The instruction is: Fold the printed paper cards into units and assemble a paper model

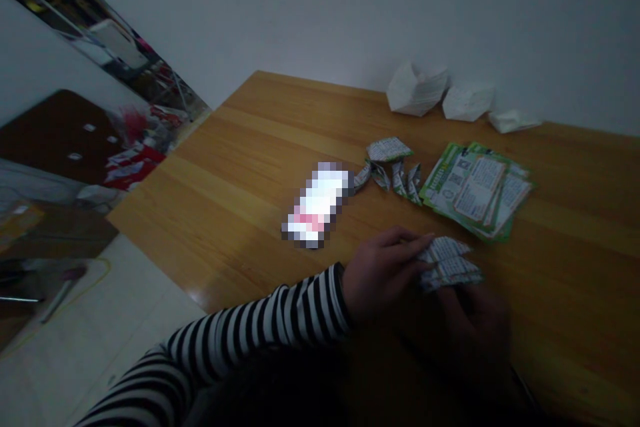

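Between my two hands is a folded piece of printed paper, white with dark print and green edges. My left hand grips its left side with the fingers on top. From below, my right hand pinches the lower edge; that hand is in deep shadow. Just beyond lies a fanned stack of green and white printed sheets. Left of the stack are several small folded paper pieces, with a larger folded paper behind them. A lit phone, its screen blurred out, lies beyond my left hand.
Three white folded paper shapes stand along the wall at the back edge of the wooden table. To the left, past the table edge, are red and white bags and a brown board above a pale floor.
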Action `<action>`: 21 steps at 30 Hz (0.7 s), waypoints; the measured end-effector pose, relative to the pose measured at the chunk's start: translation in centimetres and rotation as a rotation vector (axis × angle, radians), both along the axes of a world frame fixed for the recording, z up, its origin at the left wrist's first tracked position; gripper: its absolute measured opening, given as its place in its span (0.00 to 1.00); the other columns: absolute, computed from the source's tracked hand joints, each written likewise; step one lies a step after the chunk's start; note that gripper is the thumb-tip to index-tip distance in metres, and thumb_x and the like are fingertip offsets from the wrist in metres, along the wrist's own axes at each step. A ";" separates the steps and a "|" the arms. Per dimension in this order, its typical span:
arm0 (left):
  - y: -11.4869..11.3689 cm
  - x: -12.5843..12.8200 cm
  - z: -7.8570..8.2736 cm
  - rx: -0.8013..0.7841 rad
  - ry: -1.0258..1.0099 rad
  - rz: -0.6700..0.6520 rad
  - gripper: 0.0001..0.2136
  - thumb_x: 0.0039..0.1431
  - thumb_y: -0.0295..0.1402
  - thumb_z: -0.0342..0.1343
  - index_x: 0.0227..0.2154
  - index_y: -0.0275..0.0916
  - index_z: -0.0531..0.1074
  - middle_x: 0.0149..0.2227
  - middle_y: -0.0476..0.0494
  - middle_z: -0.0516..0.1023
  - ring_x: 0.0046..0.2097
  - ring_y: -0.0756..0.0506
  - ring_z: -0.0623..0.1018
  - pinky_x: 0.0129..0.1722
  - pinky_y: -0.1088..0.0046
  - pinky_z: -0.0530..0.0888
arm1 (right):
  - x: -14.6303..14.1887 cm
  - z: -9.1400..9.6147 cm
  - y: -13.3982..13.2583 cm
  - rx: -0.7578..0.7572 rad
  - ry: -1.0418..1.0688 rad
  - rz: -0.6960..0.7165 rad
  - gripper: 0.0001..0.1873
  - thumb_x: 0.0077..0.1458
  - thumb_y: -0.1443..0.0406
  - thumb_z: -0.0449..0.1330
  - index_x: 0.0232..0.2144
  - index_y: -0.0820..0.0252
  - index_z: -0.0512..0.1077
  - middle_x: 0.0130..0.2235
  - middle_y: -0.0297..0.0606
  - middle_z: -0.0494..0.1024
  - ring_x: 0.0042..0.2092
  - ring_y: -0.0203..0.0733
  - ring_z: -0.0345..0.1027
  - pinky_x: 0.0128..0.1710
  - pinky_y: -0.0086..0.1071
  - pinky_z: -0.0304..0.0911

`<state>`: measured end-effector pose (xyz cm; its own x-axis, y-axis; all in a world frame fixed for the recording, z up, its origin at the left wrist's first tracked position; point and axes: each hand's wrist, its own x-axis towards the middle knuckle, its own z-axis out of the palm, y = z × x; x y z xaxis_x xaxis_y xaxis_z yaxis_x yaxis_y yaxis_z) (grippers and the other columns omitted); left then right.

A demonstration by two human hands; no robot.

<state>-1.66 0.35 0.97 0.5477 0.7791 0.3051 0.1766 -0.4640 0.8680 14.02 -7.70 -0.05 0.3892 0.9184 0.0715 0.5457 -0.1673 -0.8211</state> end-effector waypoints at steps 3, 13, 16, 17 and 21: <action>0.3 -0.2 0.4 -0.161 -0.069 -0.089 0.18 0.64 0.34 0.59 0.55 0.33 0.74 0.50 0.34 0.81 0.50 0.43 0.82 0.52 0.67 0.78 | 0.1 -0.1 0.1 -0.003 0.026 0.006 0.15 0.51 0.57 0.58 0.19 0.59 0.75 0.20 0.37 0.78 0.20 0.41 0.70 0.20 0.30 0.63; -1.5 -0.2 -1.2 -0.412 -0.145 -0.129 0.19 0.62 0.32 0.60 0.56 0.36 0.74 0.54 0.37 0.79 0.54 0.41 0.80 0.57 0.63 0.77 | 0.4 -0.2 -0.4 -0.022 0.135 -0.029 0.15 0.51 0.59 0.57 0.16 0.56 0.70 0.16 0.33 0.71 0.18 0.38 0.63 0.16 0.29 0.57; -1.5 -0.2 -0.8 -0.397 -0.111 -0.181 0.23 0.64 0.34 0.59 0.60 0.35 0.69 0.55 0.36 0.78 0.55 0.40 0.80 0.57 0.63 0.76 | 0.5 -0.2 0.0 -0.015 0.148 -0.046 0.14 0.50 0.58 0.57 0.17 0.56 0.70 0.16 0.33 0.71 0.18 0.38 0.63 0.16 0.29 0.57; -1.2 -0.3 -0.4 -0.383 -0.095 -0.208 0.23 0.65 0.35 0.58 0.61 0.35 0.69 0.55 0.35 0.78 0.55 0.40 0.80 0.57 0.63 0.76 | 0.5 -0.1 0.2 -0.018 0.153 -0.039 0.13 0.50 0.58 0.58 0.19 0.57 0.72 0.17 0.34 0.73 0.19 0.39 0.65 0.18 0.29 0.58; 1.4 -1.5 1.2 -0.166 0.021 -0.187 0.19 0.70 0.35 0.50 0.59 0.36 0.70 0.56 0.37 0.79 0.55 0.44 0.80 0.56 0.66 0.76 | 0.7 -0.3 0.7 -0.057 0.174 0.006 0.15 0.51 0.55 0.59 0.23 0.59 0.77 0.22 0.37 0.79 0.23 0.43 0.70 0.21 0.30 0.63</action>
